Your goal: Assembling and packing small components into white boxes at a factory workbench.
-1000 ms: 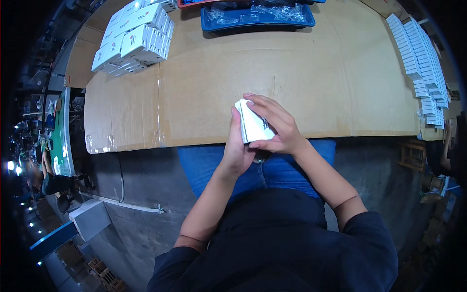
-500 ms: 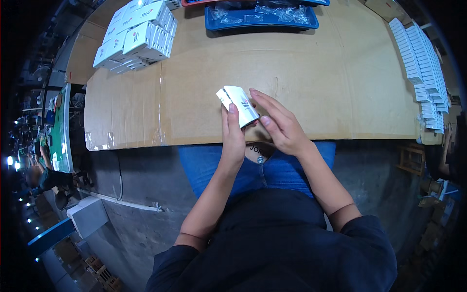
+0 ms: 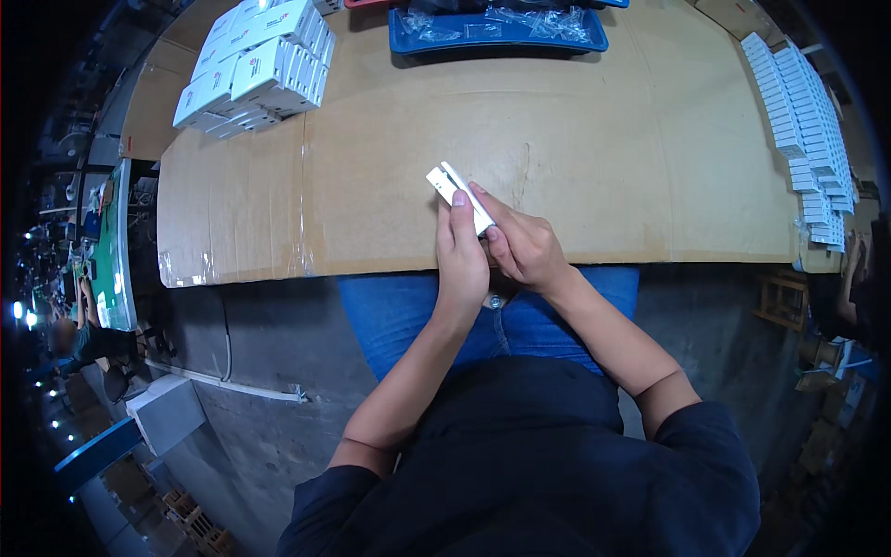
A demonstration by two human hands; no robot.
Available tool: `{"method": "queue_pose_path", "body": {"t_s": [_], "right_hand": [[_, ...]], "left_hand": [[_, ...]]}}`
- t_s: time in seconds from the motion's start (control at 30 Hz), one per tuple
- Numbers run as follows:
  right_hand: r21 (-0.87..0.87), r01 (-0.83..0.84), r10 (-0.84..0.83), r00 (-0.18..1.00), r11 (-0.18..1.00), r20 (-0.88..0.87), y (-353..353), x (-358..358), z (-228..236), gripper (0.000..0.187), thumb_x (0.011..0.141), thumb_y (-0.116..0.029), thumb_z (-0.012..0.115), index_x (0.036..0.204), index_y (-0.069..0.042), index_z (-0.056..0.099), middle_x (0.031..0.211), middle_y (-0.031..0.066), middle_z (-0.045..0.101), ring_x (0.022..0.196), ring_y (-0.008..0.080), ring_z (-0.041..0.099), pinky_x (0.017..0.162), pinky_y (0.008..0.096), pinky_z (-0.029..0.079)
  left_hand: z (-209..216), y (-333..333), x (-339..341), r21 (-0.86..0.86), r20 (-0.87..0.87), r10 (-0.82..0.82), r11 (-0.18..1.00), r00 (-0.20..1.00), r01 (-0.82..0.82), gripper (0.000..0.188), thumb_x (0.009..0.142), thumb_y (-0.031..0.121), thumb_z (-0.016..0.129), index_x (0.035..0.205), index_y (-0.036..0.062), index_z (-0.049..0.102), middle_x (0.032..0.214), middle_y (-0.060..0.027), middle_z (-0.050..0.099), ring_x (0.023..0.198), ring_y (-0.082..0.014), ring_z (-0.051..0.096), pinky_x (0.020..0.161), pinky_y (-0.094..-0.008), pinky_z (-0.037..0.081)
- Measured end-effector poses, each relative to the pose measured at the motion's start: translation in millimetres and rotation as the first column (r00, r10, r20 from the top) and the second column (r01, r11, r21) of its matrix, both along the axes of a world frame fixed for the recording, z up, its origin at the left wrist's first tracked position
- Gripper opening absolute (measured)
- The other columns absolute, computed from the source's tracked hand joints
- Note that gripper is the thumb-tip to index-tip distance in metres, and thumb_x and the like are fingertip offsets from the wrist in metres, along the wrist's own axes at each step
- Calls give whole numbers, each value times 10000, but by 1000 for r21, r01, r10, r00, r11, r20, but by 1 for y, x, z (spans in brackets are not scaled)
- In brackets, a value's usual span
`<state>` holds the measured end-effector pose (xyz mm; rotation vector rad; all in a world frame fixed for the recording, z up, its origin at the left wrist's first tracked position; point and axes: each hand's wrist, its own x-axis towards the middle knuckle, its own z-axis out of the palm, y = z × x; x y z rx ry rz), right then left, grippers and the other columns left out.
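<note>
Above the near edge of the cardboard-covered table, a small white carton (image 3: 443, 184) is held tilted, its narrow side facing up. A dark gap runs along that side by a lid or flap at the upper end. My left hand (image 3: 464, 265) is closed around the carton's left side, thumb lying on the narrow side. Against the right face presses my right hand (image 3: 531, 246), fingers along the carton and thumb near its lower end. The hands cover much of the carton's faces.
White cartons (image 3: 255, 70) are stacked at the far left of the table (image 3: 399, 130). Far back, a blue tray (image 3: 501, 44) holds clear plastic bags. Another tall stack of white cartons (image 3: 807, 130) stands at the right edge. A person (image 3: 83, 325) sits by a green-topped table at far left.
The carton has turned so its narrow side faces up instead of its printed face. My right hand has moved left and closed onto it; my left hand has shifted slightly right.
</note>
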<state>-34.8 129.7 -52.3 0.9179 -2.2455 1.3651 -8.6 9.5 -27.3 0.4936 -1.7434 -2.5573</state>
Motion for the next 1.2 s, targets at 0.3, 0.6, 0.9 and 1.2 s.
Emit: {"method": "queue_pose_path", "body": {"t_s": [0.3,0.6,0.9,1.2], "right_hand": [[47,43,-42,999,998,-18,3,1,-6,372,1016,-37,511,1344,117,597,1253,246,705,650,295,691,610,377,571],[-203,-11,85,929,979,361,13,-15,9,403,1092,-244,539,1377,32,611,1290,223,696,1062,240,712,912,377,572],[-477,202,392,350,855,851,17,-12,53,398,1000,-152,715,1334,49,631,1220,110,712,1079,137,661,922,300,554],[-229,91,51,836,969,547,-4,4,35,485,982,-79,695,1444,12,579,1505,200,548,1407,283,526,1192,394,388]], "left_hand": [[-13,0,-3,15,66,-5,1000,998,4,442,1142,391,380,1273,4,548,1014,-29,572,928,-95,526,810,-270,460],[6,-29,-18,46,-60,-165,985,985,168,680,1019,149,549,1628,48,263,1325,-93,560,1170,-171,574,1057,-310,449],[10,-43,-17,-536,-268,-421,813,867,229,1029,834,96,716,1669,43,117,1605,-227,344,1471,-317,411,1246,-430,284],[0,-12,-22,-84,-193,-97,993,976,82,749,1101,547,424,1637,56,240,1405,-123,521,1288,-208,519,1100,-345,427]]}}
